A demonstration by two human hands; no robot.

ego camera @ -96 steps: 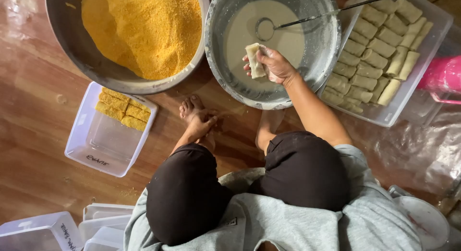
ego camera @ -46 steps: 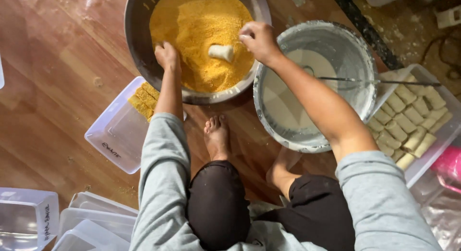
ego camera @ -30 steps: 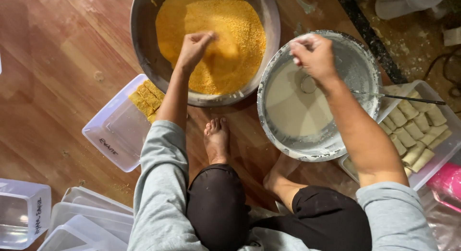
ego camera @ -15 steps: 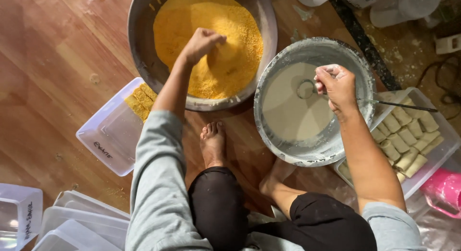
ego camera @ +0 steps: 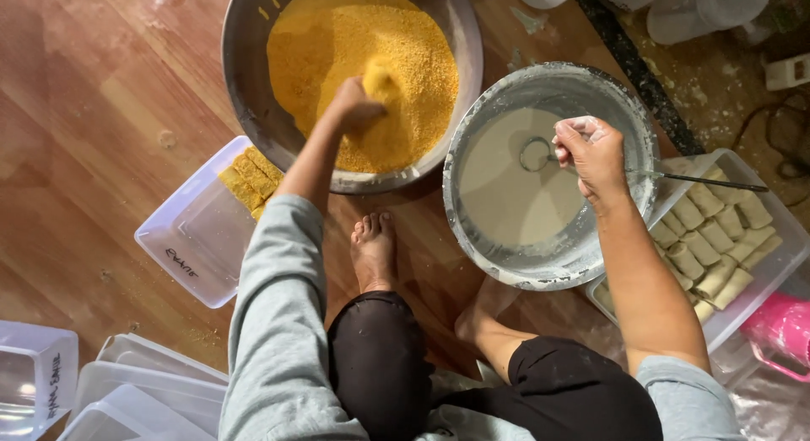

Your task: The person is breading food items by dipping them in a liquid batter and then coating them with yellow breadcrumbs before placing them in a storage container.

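A: Scanning left to right. Near left: stack of clear plastic tubs [ego camera: 126,390]. Next, a clear container [ego camera: 202,230] with a few crumbed sticks [ego camera: 249,178] in its far corner.

B: Left hand?

A: Left hand [ego camera: 354,103] is down in the big metal bowl [ego camera: 253,86] of orange breadcrumbs [ego camera: 363,61], fingers curled together around a crumb-coated piece [ego camera: 381,76] at the crumb surface. Grip detail is hidden by crumbs.

B: How does that piece handle?

A: My read: light, soft, wet batter under loose crumbs, so slippery and easy to dent. Best held by the long sides with a light fingertip pinch, no squeezing.

B: Right side?

A: Right hand [ego camera: 595,150] is over the batter bowl [ego camera: 472,238], fingers pinched shut on the handle of a wire dipping tool [ego camera: 675,178]; its ring end sits in the pale batter [ego camera: 515,196]. Hand is smeared with batter. Far right: tray of uncoated pale sticks [ego camera: 717,238], pink jug [ego camera: 785,331] near it.

B: Surface?

A: Wooden floor [ego camera: 84,112], reddish, dusty. The person sits on it, bare feet between the bowls. Far right is grubby, with a cable and white containers.
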